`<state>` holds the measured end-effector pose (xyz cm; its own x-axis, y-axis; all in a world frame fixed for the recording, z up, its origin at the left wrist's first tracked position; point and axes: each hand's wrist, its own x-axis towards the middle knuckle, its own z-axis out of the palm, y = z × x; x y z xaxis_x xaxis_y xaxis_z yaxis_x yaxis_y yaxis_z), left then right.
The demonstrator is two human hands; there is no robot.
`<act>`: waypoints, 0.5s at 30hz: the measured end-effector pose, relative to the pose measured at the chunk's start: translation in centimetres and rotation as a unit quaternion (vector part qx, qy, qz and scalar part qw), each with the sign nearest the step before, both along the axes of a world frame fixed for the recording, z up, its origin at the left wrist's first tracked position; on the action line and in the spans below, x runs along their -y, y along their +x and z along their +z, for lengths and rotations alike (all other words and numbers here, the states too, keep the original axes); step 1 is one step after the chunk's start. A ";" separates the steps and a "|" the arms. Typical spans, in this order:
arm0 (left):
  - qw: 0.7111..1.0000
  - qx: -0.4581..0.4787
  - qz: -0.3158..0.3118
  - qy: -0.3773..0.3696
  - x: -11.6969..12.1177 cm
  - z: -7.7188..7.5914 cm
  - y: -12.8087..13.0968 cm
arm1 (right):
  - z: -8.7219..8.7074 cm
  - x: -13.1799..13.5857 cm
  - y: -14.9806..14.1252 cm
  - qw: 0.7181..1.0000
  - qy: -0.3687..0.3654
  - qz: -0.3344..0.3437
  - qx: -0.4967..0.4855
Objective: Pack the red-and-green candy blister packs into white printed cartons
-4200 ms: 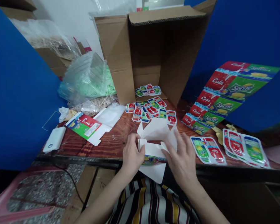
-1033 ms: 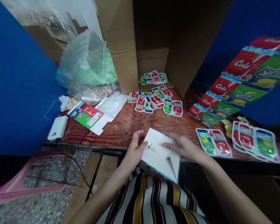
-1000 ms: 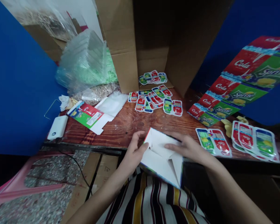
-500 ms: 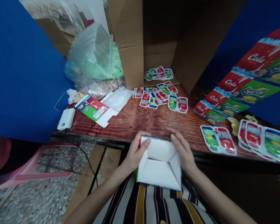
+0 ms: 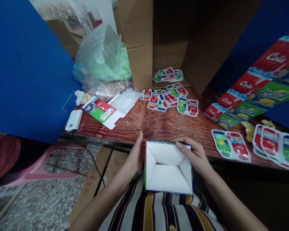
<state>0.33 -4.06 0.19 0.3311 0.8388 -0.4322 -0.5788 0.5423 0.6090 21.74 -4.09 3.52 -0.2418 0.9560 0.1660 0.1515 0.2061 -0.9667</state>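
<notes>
A small printed carton (image 5: 168, 168) stands open-side up against my striped shirt at the near edge of the wooden table (image 5: 159, 125). Its white inner flaps are folded in across the bottom. My left hand (image 5: 134, 155) presses flat against the carton's left wall. My right hand (image 5: 195, 155) grips the far right corner, fingers curled over the rim. Both hands hold the carton between them.
Several printed Cola and Sprite packets (image 5: 170, 96) lie before a big cardboard box (image 5: 159, 41). More packets (image 5: 231, 149) and a strip of printed cartons (image 5: 252, 96) sit right. A flat carton (image 5: 101, 110), a white power bank (image 5: 73, 120) and plastic bags (image 5: 101, 61) lie left. Blue panels (image 5: 26, 70) flank the table.
The flat, unfolded carton has been folded into a box shape and drawn off the table toward my body. My left hand shifted from the top rim to the left wall.
</notes>
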 end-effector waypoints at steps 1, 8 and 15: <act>0.999 0.037 -0.023 -0.007 -0.2 -0.3 -0.3 | 0.0 -0.1 0.2 1.000 0.006 0.001 -0.006; 0.987 0.033 -0.141 0.065 -1.0 -2.5 -1.8 | 1.3 -0.6 1.0 0.992 0.050 0.103 0.060; 0.960 0.004 -0.201 0.195 -4.2 -3.0 -3.6 | 2.1 -0.4 0.7 0.986 0.066 0.141 0.053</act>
<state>-3.28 0.11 -2.77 0.6647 0.7395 -0.1063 -0.3762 0.4542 0.8075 22.47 -3.70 5.66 -0.5185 0.8195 0.2441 0.1692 0.3782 -0.9101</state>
